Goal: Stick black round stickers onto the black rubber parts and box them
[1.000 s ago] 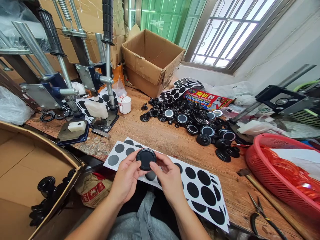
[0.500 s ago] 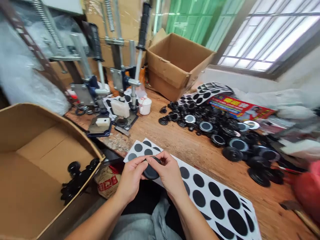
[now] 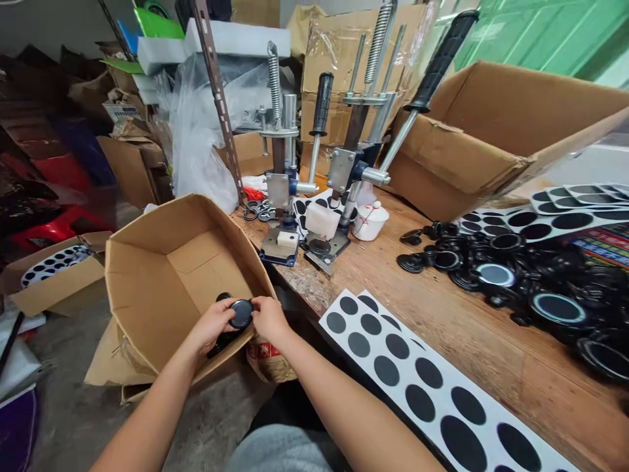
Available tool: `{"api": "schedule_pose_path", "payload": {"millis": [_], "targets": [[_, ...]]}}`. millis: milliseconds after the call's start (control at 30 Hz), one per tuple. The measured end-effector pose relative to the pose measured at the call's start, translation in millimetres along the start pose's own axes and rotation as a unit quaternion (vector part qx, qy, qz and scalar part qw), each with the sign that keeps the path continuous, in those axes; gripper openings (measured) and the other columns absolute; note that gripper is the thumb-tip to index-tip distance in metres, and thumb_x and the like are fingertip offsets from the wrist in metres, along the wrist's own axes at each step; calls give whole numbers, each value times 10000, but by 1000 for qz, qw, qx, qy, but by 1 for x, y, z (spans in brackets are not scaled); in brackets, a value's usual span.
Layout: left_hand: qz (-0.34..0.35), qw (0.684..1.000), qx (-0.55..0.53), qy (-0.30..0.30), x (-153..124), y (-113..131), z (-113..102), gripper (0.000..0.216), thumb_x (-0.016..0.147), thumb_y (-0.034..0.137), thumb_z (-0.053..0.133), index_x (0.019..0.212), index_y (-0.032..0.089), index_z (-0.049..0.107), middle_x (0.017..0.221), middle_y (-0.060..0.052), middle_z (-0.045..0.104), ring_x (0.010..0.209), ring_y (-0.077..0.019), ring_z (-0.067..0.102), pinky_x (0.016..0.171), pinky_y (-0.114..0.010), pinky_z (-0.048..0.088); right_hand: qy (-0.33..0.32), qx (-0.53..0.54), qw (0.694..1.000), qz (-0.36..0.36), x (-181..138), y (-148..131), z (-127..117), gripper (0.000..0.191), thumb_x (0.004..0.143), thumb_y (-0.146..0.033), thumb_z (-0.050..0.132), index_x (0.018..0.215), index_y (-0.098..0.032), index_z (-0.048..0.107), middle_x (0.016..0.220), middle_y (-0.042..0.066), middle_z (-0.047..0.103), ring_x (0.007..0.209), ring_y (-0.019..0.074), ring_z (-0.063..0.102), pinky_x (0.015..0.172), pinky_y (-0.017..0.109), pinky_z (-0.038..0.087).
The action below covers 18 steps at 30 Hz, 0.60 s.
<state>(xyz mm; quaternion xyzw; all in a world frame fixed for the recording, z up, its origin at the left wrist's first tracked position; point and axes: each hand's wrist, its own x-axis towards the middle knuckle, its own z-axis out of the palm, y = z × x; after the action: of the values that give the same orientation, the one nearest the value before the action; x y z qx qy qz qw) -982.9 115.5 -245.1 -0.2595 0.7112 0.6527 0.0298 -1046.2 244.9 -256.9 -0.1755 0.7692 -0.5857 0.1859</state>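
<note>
Over the near right corner of an open cardboard box (image 3: 147, 282), a round black plastic part with a flat dark disc face (image 3: 241, 314) is held in both hands. My left hand (image 3: 212, 328) grips its left edge, fingers closed. The fingers of my right hand (image 3: 268, 318) pinch its right edge. Below them, partly hidden by the left hand, several black parts (image 3: 223, 341) lie in the box. To the right, a white sheet with black round stickers (image 3: 388, 370) lies along the table's front edge, apart from both hands.
Two hand presses (image 3: 280, 196) with long black levers stand on the wooden table (image 3: 393, 288), a white cup (image 3: 370, 221) beside them. A heap of black round parts (image 3: 531, 275) covers the table's right. Another cardboard box (image 3: 466, 144) stands behind. A box with sticker sheets (image 3: 59, 275) sits at far left.
Both hands have moved left with the black part, from above the sticker sheet to over the cardboard box. The view has turned left.
</note>
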Motion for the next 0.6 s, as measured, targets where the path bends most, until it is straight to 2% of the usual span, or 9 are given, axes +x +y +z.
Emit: {"api": "schedule_pose_path", "payload": {"millis": [67,133,233,300,333,400,467,533,600], "targets": [[-3,999,53,-2,13,-17,3,342,597,251,633,919,161,703,898,-81,738,793,-232,673,648,-332,547,5,-14,1000,-5,-9,3,0,295,671,-20,604,846,-198,761,829,79,749,813,238,667,818,356,472],[9,994,109,-11,24,-28,5,301,559,281,663,842,188,712,858,-72,749,822,-274,672,653,-356,538,5,-19,1000,-14,-24,4,-11,322,702,-55,616,922,-242,758,880,44,757,809,214,678,792,316,493],[48,983,178,-19,35,-27,7,236,506,338,690,709,218,708,805,-73,759,897,-347,659,792,-406,507,21,-25,999,-24,-47,6,-55,267,766,-161,624,954,-302,751,829,-23,757,709,164,676,676,256,511],[72,973,218,7,38,-16,10,248,524,391,672,704,224,703,776,-92,752,880,-385,651,817,-452,485,83,-48,995,-25,-61,9,-109,201,794,-221,615,918,-291,758,757,-28,747,632,152,656,613,246,504],[96,964,246,33,37,-7,14,271,558,417,649,739,223,706,802,-102,749,867,-390,651,809,-466,483,141,-79,986,-25,-67,11,-143,175,801,-242,609,879,-275,762,737,-23,741,624,151,651,614,247,505],[198,925,308,96,28,13,29,349,662,456,575,870,210,711,944,-120,737,858,-372,658,785,-463,494,258,-121,958,-4,-81,18,-220,223,842,-252,544,946,-239,741,871,13,746,753,171,664,735,294,514],[303,897,307,101,16,32,59,405,752,451,533,1034,207,689,1128,-113,692,946,-340,650,813,-428,501,357,-162,920,23,-95,30,-296,283,867,-216,489,1059,-187,696,1085,78,703,988,210,631,913,365,461],[356,899,252,29,1,46,104,383,782,426,573,1093,231,681,1212,-81,663,1067,-304,616,899,-386,484,425,-206,880,59,-107,43,-359,310,865,-164,489,1127,-133,651,1199,146,637,1130,258,560,1017,449,374],[348,915,179,-98,-13,54,157,314,769,394,636,1036,248,719,1173,-66,690,1105,-284,608,995,-375,433,454,-245,853,80,-114,55,-401,316,860,-152,545,1168,-124,613,1297,161,560,1228,279,482,1068,490,313]]}}
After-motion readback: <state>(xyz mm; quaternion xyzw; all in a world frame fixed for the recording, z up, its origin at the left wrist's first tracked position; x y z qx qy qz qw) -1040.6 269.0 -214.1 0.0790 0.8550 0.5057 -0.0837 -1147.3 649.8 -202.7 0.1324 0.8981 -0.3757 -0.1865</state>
